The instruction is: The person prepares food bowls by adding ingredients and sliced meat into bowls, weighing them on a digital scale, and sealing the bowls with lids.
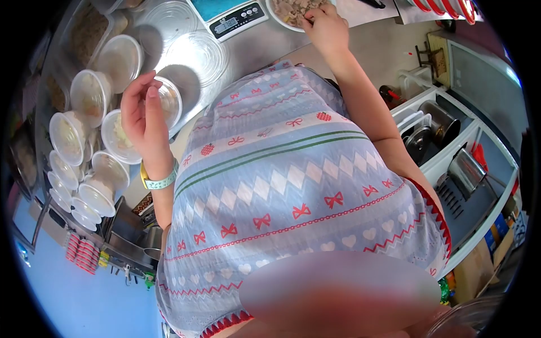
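My left hand (144, 111) is raised beside a round clear plastic tub (170, 101), its fingers loosely bent, the thumb apart and nothing visible in it. Whether it touches the tub I cannot tell. At the top of the view, my right hand (327, 28) reaches into a white bowl (286, 21) of pale, sliced meat (294, 10). Its fingertips are pinched together on the meat, which they partly cover. Left of that bowl sits a digital kitchen scale (238, 21) with a lit display and a blue top. Several filled tubs (90, 98) crowd the counter's left side, some stacked.
Round clear lids (198, 58) lie on the shiny metal counter (270, 48). A clear bin of food (87, 34) stands at the upper left. To the right, a white rack (473, 132) holds metal pots. A patterned apron (293, 174) covers my front.
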